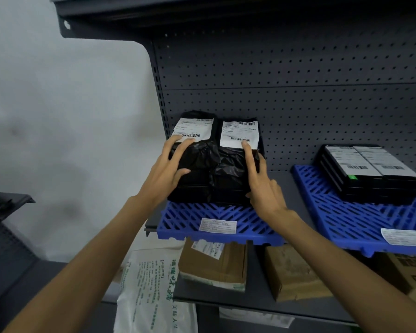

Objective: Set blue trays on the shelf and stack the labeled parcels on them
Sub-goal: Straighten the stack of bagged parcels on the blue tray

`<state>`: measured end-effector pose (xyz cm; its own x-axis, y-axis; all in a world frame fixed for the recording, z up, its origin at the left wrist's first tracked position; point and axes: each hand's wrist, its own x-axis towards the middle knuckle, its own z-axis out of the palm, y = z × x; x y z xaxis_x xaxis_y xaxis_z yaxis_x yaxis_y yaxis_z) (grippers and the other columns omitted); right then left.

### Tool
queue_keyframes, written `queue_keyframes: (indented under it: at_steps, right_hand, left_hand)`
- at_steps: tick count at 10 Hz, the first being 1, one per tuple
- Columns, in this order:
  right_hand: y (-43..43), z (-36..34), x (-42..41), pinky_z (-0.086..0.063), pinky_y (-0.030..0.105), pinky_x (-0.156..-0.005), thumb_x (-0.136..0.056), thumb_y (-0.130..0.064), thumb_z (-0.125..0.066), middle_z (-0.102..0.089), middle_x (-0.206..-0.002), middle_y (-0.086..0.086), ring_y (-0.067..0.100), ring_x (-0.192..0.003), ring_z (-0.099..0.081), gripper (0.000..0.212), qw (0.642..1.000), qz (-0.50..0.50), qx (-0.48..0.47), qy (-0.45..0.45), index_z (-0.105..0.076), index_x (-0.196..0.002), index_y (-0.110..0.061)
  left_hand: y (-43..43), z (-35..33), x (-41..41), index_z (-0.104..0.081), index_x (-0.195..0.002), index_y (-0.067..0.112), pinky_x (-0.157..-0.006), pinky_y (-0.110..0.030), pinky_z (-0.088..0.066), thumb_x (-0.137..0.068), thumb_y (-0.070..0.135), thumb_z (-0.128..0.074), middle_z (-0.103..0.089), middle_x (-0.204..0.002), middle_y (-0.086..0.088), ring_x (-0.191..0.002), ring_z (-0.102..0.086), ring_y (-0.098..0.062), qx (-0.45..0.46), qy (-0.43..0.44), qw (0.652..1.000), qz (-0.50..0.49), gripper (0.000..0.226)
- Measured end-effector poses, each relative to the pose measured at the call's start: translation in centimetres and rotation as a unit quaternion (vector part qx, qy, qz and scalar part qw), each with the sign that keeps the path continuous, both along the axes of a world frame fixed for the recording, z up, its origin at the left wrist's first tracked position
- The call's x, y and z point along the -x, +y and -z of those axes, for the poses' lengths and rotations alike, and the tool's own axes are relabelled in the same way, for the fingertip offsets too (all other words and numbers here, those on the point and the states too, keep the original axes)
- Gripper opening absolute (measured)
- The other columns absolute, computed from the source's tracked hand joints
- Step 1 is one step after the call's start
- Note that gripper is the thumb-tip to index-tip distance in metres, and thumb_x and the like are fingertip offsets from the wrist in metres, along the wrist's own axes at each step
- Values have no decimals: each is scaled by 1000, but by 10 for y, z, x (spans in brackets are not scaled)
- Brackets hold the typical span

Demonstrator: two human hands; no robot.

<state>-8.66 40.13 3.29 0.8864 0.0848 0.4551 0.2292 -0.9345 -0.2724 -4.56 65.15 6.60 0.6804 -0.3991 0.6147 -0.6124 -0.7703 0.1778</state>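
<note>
Two blue slatted trays lie on the grey shelf, one on the left [178,221] and one on the right [327,212]. On the left tray stand two side-by-side stacks of black plastic-wrapped parcels with white barcode labels, a left stack [199,155] and a right stack [231,169]. My left hand [171,164] lies with spread straight fingers on the left stack's top and left side. My right hand [262,186] touches the right stack's right side, its index finger reaching the label. A stack of flat black labeled boxes [370,174] sits on the right tray.
A perforated grey back panel [298,92] closes the shelf behind. On the lower shelf lie brown cardboard parcels [214,263] and a white printed bag [149,292]. A white wall is at the left, and a dark shelf edge [7,200] juts in at the far left.
</note>
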Motion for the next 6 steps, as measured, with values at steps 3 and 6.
queue_keyframes:
  at_steps: [3,6]
  right_hand:
    - [-11,-21,2,-40,31,-45,-83,-3,-73,-4,-163,14,24,-53,-53,127,995,-5,89,48,31,-146,-41]
    - [-55,-42,36,-40,31,-51,-96,-46,-54,-24,-159,8,33,-83,-65,96,990,-50,130,38,24,-150,-37]
  left_hand:
    - [-10,-10,7,-22,-152,26,-103,-57,-42,-97,35,-56,-15,-156,-7,-131,-39,-40,-65,43,994,-71,66]
    - [-63,-25,55,-12,-156,31,-116,-61,-15,-100,46,-43,-22,-160,-3,-149,-11,-37,-157,-34,968,-192,66]
